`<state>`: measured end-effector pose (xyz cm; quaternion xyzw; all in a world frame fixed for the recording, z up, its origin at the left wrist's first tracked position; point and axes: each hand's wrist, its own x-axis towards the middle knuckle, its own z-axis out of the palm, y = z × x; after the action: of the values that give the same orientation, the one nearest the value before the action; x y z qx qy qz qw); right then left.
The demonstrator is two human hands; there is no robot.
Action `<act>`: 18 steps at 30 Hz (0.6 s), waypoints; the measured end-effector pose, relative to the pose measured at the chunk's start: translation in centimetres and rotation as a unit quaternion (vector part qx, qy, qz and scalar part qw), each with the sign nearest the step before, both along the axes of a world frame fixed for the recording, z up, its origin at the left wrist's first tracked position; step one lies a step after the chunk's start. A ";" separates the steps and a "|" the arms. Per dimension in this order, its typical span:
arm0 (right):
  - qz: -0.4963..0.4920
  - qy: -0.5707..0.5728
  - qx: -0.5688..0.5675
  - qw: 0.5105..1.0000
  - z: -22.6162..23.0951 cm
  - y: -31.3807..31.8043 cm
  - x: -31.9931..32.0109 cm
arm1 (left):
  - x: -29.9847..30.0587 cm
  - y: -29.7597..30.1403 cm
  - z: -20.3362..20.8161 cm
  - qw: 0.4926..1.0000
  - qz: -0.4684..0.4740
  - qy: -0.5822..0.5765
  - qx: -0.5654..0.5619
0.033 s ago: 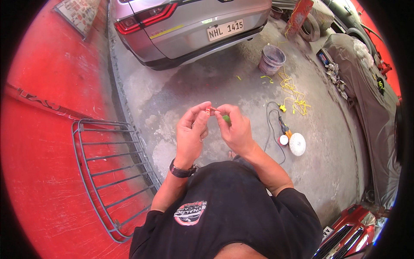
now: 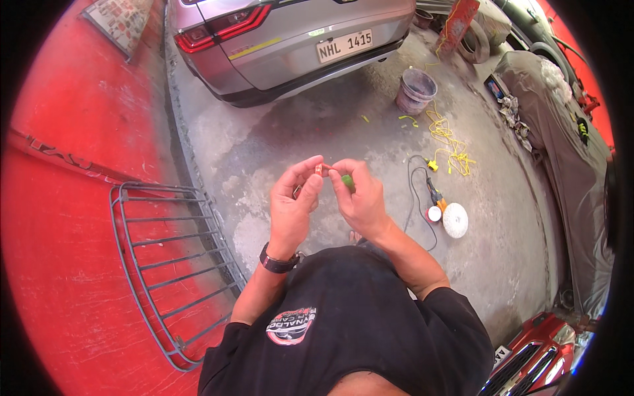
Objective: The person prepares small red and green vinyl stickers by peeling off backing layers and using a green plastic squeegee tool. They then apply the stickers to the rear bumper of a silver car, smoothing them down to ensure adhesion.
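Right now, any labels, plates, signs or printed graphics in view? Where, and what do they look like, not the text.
Number plate: rear of the silver car, top centre; white rectangle, dark characters.
Poster board: top left on the red floor; tilted rectangle, pale border, small reddish pictures.
Shirt graphic: on the black shirt, bottom centre; red-and-white emblem.
Second plate: on the red car, bottom right; white, partly cut off.
No screens or packages visible.
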<state>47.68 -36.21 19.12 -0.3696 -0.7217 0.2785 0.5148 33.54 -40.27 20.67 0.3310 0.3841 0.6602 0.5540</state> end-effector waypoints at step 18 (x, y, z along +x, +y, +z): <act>0.251 -0.059 0.110 0.960 1.4 3.1 2.4 | -4.5 -0.1 -0.1 0.930 -0.283 -0.159 -0.170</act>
<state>50.04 -33.15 20.52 -0.1333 -0.8466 0.2956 0.4220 29.01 -40.42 20.53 0.2172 0.2876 0.4446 0.8200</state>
